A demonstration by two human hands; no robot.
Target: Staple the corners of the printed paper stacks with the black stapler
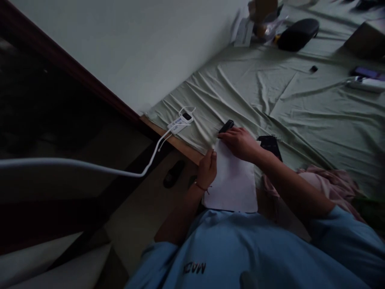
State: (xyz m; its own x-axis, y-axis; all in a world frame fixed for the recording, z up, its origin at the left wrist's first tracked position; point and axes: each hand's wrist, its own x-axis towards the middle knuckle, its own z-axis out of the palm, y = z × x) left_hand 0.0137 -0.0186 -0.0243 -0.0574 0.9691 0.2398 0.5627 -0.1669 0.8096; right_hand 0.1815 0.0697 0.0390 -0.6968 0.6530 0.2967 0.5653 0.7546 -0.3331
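White sheet of paper (233, 182) lies half over the edge of the bed (315, 108), near end hanging toward the person's blue shirt (240, 249). Left hand (207, 169) grips the sheet's left edge, fingers curled closed on it, thumb on top. Right hand (239, 142) lies flat on the sheet's far end, fingers extended and pressing down, not wrapped around anything; fingertips are just beside a small black object (226, 126), can't tell if they touch it. Thin bracelet on the left wrist.

Dark flat device (270, 145) lies on the sheet-covered bed just right of the right wrist. Pink cloth (327, 184) bunched under the right forearm.

Bed is covered in wrinkled pale green fabric, wooden edge exposed at the corner. White power strip (180, 122) sits at that corner, its white cable (90, 166) running off left across the frame. Far end of the bed: black case (297, 34), a phone (368, 73) beside a second white strip, and blurred clutter. Dark shoe-like shape (174, 173) on the floor below the bed edge. Lighting is dim.
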